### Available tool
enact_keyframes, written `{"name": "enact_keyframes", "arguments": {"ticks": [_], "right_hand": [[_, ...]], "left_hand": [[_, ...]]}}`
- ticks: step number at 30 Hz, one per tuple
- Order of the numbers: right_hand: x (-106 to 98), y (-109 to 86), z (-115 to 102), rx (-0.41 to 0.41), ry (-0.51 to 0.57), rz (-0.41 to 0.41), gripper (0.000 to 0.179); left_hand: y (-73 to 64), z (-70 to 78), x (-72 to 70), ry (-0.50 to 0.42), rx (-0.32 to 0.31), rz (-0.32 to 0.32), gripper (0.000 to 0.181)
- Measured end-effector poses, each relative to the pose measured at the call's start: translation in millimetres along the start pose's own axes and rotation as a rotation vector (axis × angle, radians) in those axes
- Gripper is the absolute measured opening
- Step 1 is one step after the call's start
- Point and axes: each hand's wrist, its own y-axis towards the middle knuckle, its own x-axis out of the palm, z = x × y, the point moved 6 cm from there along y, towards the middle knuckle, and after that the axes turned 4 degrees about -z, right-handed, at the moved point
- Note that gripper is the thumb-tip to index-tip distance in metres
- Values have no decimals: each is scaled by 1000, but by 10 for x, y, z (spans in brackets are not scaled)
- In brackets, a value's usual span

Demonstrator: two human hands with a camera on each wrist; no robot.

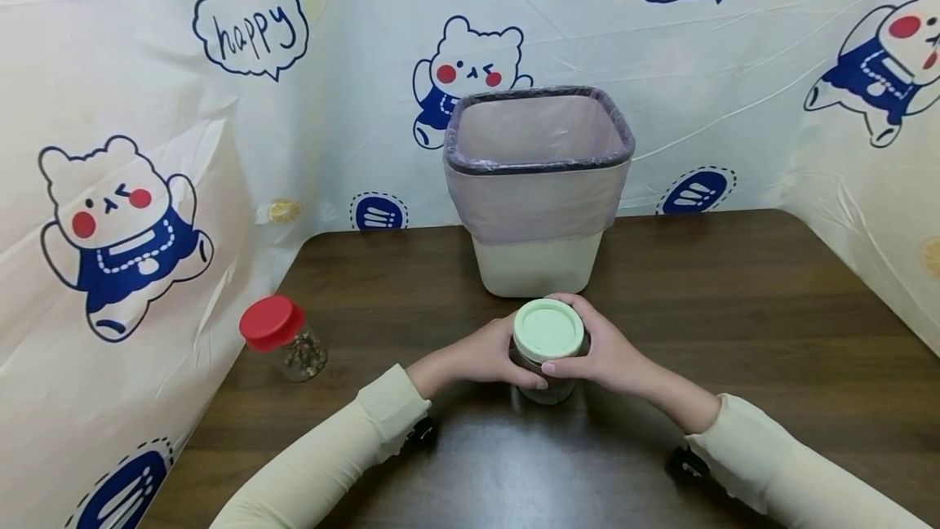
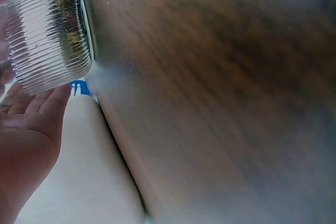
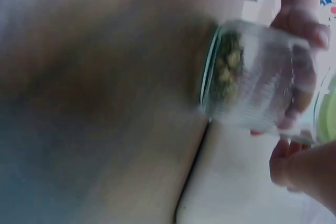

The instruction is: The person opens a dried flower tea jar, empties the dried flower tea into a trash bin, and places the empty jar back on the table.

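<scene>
A ribbed glass jar (image 3: 257, 80) with a pale green lid (image 1: 548, 329) stands upright at the middle of the table, both hands around it. My left hand (image 1: 481, 356) holds the jar from the left, its thumb across the front of the glass. From the right, my right hand (image 1: 613, 349) grips it higher up, with the thumb just under the lid at the front. Dried bits (image 3: 230, 66) lie in the bottom of the jar in the right wrist view. In the left wrist view, the left palm (image 2: 26, 140) is beside the glass.
A second glass jar (image 1: 304, 356) with a red lid (image 1: 272, 322) and dried bits inside stands at the table's left edge. Behind the hands is a bin (image 1: 539, 268) lined with a translucent bag. A printed cloth (image 1: 352, 104) hangs around the brown wooden table (image 1: 734, 308).
</scene>
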Motion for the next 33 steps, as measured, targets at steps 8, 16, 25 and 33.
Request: {"name": "enact_keyframes", "arguments": {"ticks": [8, 16, 25, 33], "right_hand": [[-49, 101, 23, -57, 101, -180, 75], [-61, 131, 75, -53, 157, -256, 76], [-50, 44, 12, -41, 123, -188, 82], [-5, -64, -74, 11, -43, 24, 85]], "left_hand": [[1, -12, -3, 16, 9, 10, 80], [-5, -23, 4, 15, -8, 8, 80], [-6, -11, 5, 28, 2, 17, 83], [5, 2, -5, 21, 27, 9, 82]]}}
